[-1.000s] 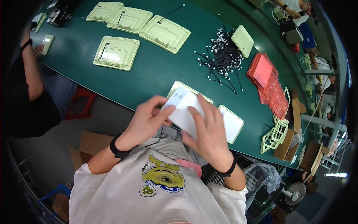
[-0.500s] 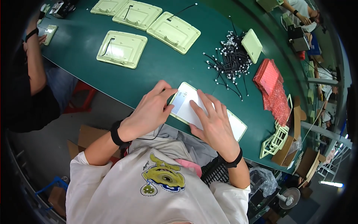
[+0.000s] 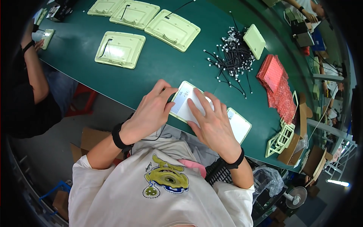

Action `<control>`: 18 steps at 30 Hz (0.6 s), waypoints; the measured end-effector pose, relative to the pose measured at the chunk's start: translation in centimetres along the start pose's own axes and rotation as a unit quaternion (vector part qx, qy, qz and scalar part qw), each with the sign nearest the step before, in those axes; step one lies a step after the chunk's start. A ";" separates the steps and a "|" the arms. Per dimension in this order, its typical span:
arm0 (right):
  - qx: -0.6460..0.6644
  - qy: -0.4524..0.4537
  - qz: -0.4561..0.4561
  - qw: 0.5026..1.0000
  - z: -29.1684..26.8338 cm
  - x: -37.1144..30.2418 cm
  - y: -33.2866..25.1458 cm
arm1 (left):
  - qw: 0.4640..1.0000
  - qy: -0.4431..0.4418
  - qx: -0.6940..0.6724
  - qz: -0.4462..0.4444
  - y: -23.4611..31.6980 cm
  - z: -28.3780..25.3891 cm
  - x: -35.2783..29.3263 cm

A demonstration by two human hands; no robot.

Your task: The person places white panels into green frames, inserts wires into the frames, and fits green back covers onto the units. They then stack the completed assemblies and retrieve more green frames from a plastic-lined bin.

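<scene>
A flat display panel with a white face and pale green frame lies on the table in front of me. My left hand grips its left edge, thumb and forefinger bent against the rim. Across the panel's face rests my right hand, fingers stretched out and touching the surface. That hand covers much of the panel's right part. Just right of it lies a second white-faced, pale green framed panel, partly hidden by the same hand.
Several pale green covers lie at the far left. A pile of black cables with white connectors is at the back right, beside another green panel. Red bubble wrap, green frames and cardboard line the right. A co-worker's arm reaches in at left.
My right hand has shifted slightly left over the panel. More of the second panel's left corner now shows beside it. The left hand stays at the panel's edge, and the view has moved a little.
</scene>
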State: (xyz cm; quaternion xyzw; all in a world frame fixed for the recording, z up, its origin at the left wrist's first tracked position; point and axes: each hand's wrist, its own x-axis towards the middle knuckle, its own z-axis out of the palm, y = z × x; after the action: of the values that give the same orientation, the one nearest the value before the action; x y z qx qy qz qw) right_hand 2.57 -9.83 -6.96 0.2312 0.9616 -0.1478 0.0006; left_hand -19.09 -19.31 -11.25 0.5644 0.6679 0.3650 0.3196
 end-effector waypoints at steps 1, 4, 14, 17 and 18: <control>0.001 0.000 0.001 1.000 0.0 0.0 0.0 | 1.000 -0.002 0.000 0.000 0.0 0.0 0.0; 0.016 0.002 0.000 1.000 -0.1 0.3 -0.1 | 1.000 0.004 -0.017 -0.004 0.1 0.0 0.1; 0.073 0.043 0.045 0.995 -0.4 -2.0 0.5 | 0.998 -0.049 0.024 0.015 1.0 -1.0 0.5; 0.104 0.056 0.063 0.991 0.8 -2.6 0.9 | 0.996 -0.073 0.041 0.033 1.3 -0.8 0.9; 0.091 0.061 0.056 0.992 1.0 -2.7 0.9 | 0.995 -0.081 0.050 0.029 1.3 -0.8 0.9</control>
State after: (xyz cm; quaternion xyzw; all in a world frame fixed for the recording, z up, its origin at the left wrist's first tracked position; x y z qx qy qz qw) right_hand 5.35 -10.53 -8.04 0.2921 0.9280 -0.2201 -0.0713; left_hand -19.22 -18.38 -9.78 0.6268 0.6406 0.2934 0.3327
